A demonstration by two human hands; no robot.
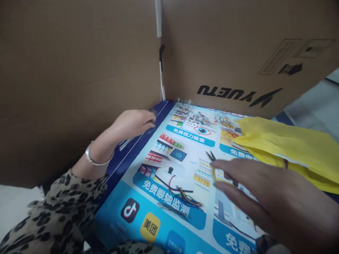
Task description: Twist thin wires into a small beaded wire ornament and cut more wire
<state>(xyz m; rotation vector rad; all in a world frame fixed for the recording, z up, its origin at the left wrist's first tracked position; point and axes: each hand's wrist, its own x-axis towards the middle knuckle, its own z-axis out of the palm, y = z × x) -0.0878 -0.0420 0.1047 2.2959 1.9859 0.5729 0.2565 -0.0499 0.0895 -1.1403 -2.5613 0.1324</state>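
Observation:
My right hand (265, 190) is closed round a small pair of pliers (212, 162) with dark pointed jaws and yellow handles, the jaws pointing away from me. My left hand (135, 123), with its fingers pressed together, hovers over the dark blue border of the printed poster (137, 173). Whatever its fingertips may hold is blurred and cannot be made out. A bundle of coloured wires (185, 197) lies on the poster between me and the pliers. Thin pale strips (125, 144) lie under my left wrist.
Tall cardboard panels (79, 70) stand at the left and the back (225, 46), meeting in a corner with white tape (158, 19). A yellow bag (299, 144) lies at the right. Tangled fine wires (209, 120) are spread near the back of the poster.

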